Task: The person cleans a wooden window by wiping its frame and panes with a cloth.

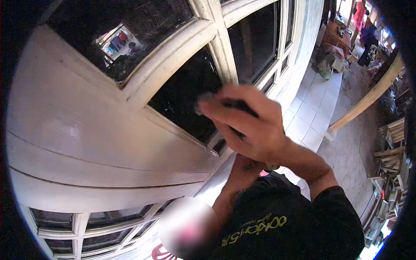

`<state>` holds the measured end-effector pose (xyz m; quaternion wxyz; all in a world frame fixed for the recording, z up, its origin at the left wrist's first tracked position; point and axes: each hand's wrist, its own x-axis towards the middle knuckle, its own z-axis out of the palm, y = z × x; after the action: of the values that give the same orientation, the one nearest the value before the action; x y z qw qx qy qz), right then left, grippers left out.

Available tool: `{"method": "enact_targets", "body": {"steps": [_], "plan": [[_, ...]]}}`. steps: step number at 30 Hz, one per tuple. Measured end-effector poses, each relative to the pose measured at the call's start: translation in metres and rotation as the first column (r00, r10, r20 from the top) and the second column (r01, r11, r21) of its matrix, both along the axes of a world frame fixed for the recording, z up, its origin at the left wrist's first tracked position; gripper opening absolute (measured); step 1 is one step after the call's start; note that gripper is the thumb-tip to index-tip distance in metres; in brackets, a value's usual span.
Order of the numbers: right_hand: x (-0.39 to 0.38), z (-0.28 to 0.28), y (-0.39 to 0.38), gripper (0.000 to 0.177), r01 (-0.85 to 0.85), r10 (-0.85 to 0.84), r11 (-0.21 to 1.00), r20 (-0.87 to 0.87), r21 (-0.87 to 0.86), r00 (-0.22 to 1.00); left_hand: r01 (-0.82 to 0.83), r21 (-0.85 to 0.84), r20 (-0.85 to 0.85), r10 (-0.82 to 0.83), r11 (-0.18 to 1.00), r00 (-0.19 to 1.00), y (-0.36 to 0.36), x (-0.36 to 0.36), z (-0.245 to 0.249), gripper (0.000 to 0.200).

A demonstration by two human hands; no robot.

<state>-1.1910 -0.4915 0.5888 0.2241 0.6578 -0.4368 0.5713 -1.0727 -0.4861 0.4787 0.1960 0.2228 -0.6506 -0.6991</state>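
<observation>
My right hand point(253, 119) is raised in front of a dark window pane point(186, 93), its fingers bent and drawn together. At the blurred fingertips is a small greyish patch; I cannot make out what it is. Behind and below the right wrist sits my left hand point(249, 164), mostly covered, so its fingers do not show. A small dark rounded shape point(272, 166) lies beside it, too hidden to name. White-painted wooden bars point(173, 69) frame the panes. Whether the right fingertips touch the glass cannot be told.
A broad pale panel point(86, 117) fills the left, above more small panes point(106, 221). White floor tiles point(310, 108) run along the right, beside a leaning wooden post point(368, 97). Stacked wood point(390, 160) lies far right. A blurred patch point(188, 227) covers something near the bottom.
</observation>
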Motion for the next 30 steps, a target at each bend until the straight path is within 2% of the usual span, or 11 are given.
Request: {"method": "enact_targets", "body": {"steps": [3,7,12,14,16,20,22,23,26,28,30], "plan": [[0.001,0.042,-0.013,0.035,0.025,-0.027,0.981,-0.009,-0.192,1.0,-0.021,-0.004,-0.256,0.019,1.0,0.966,-0.01,0.004,0.033,0.025],[0.004,0.042,0.001,0.035,0.055,-0.057,0.998,-0.051,-0.035,0.997,0.047,-0.069,-0.08,-0.052,0.997,0.995,-0.012,0.002,0.039,0.031],[0.012,-0.023,0.018,0.039,0.058,-0.044,0.961,-0.058,0.27,0.997,0.151,0.046,-0.007,-0.151,0.987,0.989,0.003,-0.009,-0.03,0.041],[0.01,-0.04,0.012,0.031,0.019,-0.011,0.978,-0.038,0.209,0.999,0.021,-0.239,0.009,-0.019,0.971,1.0,0.009,-0.013,-0.064,0.037],[0.014,-0.032,0.012,0.026,-0.004,0.008,0.972,-0.017,0.233,1.0,0.07,-0.057,-0.013,-0.071,0.996,0.997,0.008,-0.002,-0.04,0.042],[0.023,0.013,0.009,0.023,0.041,-0.033,0.99,-0.064,0.135,0.997,0.005,-0.015,-0.041,-0.006,1.0,0.999,0.005,0.002,0.001,0.049],[0.03,0.047,0.003,0.024,0.126,-0.128,0.992,-0.127,-0.017,0.984,-0.136,-0.343,-0.161,0.084,0.93,0.983,-0.007,-0.001,0.013,0.046],[0.035,0.052,0.003,0.024,0.126,-0.126,0.992,-0.107,-0.009,0.986,-0.051,-0.267,-0.129,0.017,0.962,0.991,-0.013,0.005,0.02,0.046],[0.041,0.064,0.002,0.024,0.132,-0.133,0.991,-0.072,-0.016,0.988,-0.161,-0.466,-0.239,0.051,0.87,0.97,-0.015,0.003,0.019,0.046],[0.039,0.056,-0.002,0.024,0.148,-0.151,0.988,-0.071,-0.047,0.986,-0.244,-0.46,-0.312,0.102,0.854,0.945,-0.009,0.002,0.011,0.042],[0.043,0.043,0.004,0.022,0.175,-0.173,0.983,-0.041,0.052,0.984,-0.178,-0.202,-0.313,0.109,0.963,0.943,-0.001,0.01,0.008,0.035]]}}
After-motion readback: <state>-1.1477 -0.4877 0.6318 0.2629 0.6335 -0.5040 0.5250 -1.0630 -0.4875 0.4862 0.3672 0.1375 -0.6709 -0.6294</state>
